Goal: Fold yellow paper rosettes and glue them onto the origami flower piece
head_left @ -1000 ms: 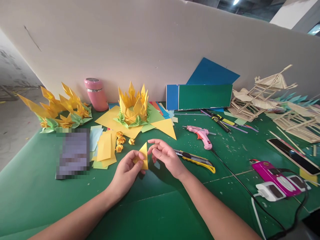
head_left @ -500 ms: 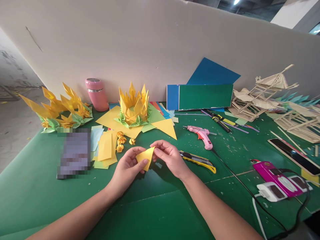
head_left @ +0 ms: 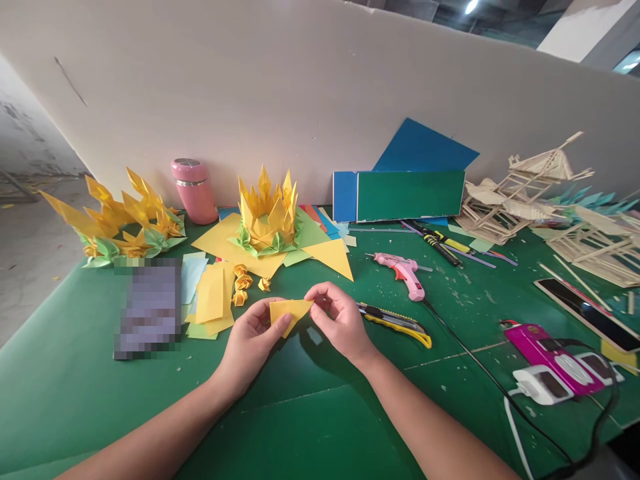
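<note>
A small folded yellow paper triangle [head_left: 289, 311] is held above the green table [head_left: 310, 420] between both hands. My left hand [head_left: 253, 340] pinches its left side, thumb on top. My right hand [head_left: 337, 320] pinches its right tip with thumb and fingers closed. Behind them stands a yellow origami crown flower [head_left: 267, 212] with green leaves on loose yellow sheets. A stack of yellow and pale paper squares [head_left: 209, 299] lies to the left, with small rolled orange paper bits [head_left: 242, 283] beside it.
A yellow utility knife [head_left: 397, 321] lies just right of my right hand. A pink glue gun [head_left: 404, 271], pink bottle [head_left: 194, 190], blue and green boards [head_left: 400, 193], stick models [head_left: 520, 193], a phone [head_left: 583, 303], a power strip [head_left: 555, 377] and more yellow paper flowers [head_left: 117, 220] surround the work spot.
The yellow piece has turned from pointing up to lying flat and pointing right. My right hand, open beside it a second ago, has closed on its tip.
</note>
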A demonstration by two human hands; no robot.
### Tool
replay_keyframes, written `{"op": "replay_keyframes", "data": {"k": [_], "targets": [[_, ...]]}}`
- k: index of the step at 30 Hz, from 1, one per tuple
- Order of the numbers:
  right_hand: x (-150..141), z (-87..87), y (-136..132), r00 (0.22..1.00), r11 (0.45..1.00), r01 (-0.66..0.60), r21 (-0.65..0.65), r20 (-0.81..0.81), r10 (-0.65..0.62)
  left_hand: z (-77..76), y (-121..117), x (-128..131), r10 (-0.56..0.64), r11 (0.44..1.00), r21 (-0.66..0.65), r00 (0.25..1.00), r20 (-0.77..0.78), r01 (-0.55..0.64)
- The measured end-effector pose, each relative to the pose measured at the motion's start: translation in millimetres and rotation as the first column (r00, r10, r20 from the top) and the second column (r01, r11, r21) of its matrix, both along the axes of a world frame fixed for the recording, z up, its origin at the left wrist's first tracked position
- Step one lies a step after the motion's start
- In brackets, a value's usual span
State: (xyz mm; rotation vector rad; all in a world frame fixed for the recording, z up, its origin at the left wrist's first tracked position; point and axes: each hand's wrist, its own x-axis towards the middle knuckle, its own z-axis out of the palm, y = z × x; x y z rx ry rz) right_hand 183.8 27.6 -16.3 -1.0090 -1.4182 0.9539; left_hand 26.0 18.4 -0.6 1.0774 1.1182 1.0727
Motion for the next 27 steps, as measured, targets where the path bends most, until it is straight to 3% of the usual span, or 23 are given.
{"op": "replay_keyframes", "data": {"k": [5,15,20,27], "targets": [[0.3,3.2,-3.4,0.992,0.993,-0.042,0.107,0.120,0.029,2.5,-0.9,0.0,-0.008,1.000,-0.021,0.999,-0.049,0.007],[-1.5,0.7,-3.6,0.994,0.994,-0.070,0.087,0.086,0.063,-1.7,-1.7,0.1,-0.031,0.997,-0.071,0.999,0.013,0.032],[-6.2,-0.6,-4.6,0.989,0.996,-0.028,0.082,0.149,0.015,0.2,-0.8,0.2,-0.016,0.994,-0.104,1.000,0.021,0.018],[-9.4,-1.0,-6.6,0.974,0.979,0.034,0.199,0.212,-0.077,4.3,-2.2,0.2,-0.007,0.993,-0.122,0.999,0.037,0.011]]}}
